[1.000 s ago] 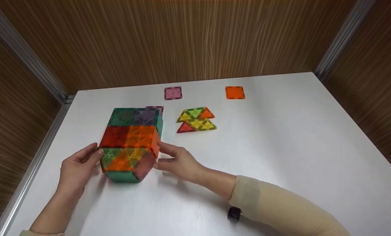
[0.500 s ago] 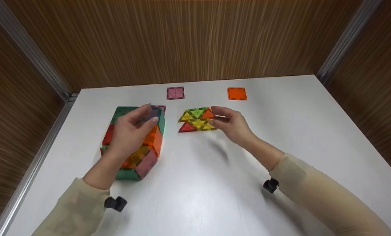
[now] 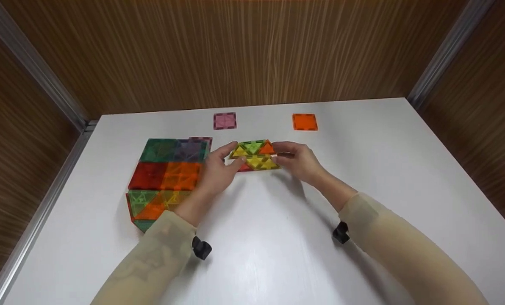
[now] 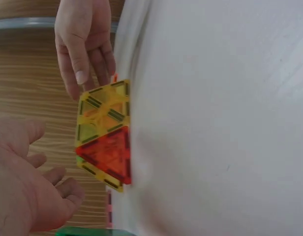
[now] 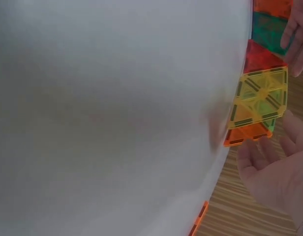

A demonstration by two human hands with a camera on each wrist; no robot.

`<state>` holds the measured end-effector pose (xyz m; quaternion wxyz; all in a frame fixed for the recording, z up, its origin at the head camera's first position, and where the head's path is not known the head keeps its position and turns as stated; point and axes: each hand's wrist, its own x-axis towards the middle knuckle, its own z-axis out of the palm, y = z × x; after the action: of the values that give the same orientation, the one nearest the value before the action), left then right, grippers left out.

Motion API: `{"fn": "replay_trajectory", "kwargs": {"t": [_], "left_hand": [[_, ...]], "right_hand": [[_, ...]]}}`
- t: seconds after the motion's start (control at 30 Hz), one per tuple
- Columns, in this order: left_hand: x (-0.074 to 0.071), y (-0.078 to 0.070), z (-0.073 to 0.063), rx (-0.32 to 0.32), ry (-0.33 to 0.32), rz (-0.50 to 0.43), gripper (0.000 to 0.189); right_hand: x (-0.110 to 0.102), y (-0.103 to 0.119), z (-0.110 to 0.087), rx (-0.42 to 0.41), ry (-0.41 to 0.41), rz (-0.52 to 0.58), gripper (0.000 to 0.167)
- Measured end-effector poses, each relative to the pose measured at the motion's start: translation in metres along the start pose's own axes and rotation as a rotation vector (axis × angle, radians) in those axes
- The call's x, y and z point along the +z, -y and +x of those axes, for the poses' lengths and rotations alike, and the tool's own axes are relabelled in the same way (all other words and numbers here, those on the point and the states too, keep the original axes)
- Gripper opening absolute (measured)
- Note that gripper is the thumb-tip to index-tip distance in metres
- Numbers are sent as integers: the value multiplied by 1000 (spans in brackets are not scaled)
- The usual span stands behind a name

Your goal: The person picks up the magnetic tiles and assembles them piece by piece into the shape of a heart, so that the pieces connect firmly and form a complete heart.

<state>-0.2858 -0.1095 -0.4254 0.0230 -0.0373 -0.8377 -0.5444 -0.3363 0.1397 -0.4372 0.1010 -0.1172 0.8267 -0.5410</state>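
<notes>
Two trapezoid rows of see-through triangular magnetic tiles [image 3: 259, 162], in yellow, green, orange and red, stand together mid-table in the head view. My left hand [image 3: 218, 169] reaches round their left end, thumb and forefinger apart. In the left wrist view that hand [image 4: 38, 187] has loosely bent fingers, with a gap between it and the red triangle [image 4: 109, 153]. At the other end is my right hand [image 3: 299, 161], its fingertips right at the orange triangle. The right wrist view shows its fingers [image 5: 247, 160] relaxed, close beside the orange tile [image 5: 247, 133].
A large block of magnetic tiles [image 3: 148, 176], green, red and orange, stands left, partly hidden by my left arm. A pink tile [image 3: 201, 139] shows behind it. A pink square tile [image 3: 225, 121] and an orange square tile [image 3: 305, 122] lie farther back, before the wood-grain wall [image 3: 252, 55].
Both hands have left the large block and come to the triangle tiles. The right hand arrived first; the left then crossed over the block to their left end.
</notes>
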Motion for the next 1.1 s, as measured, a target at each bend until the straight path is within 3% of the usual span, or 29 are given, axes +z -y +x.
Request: {"fn": "replay_trajectory", "kwargs": {"t": [0.13, 0.3, 0.63, 1.1], "left_hand": [[10, 7, 3, -35, -12, -25, 53], [20, 16, 7, -15, -27, -75, 49], [29, 22, 3, -34, -15, -2, 34], [28, 19, -22, -35, 155, -40, 24]], "right_hand": [[4, -6, 5, -24, 12, -40, 43], [6, -9, 6, -27, 0, -59, 34], [3, -14, -2, -38, 27, -64, 20], [-13, -18, -33, -59, 139, -116, 17]]}}
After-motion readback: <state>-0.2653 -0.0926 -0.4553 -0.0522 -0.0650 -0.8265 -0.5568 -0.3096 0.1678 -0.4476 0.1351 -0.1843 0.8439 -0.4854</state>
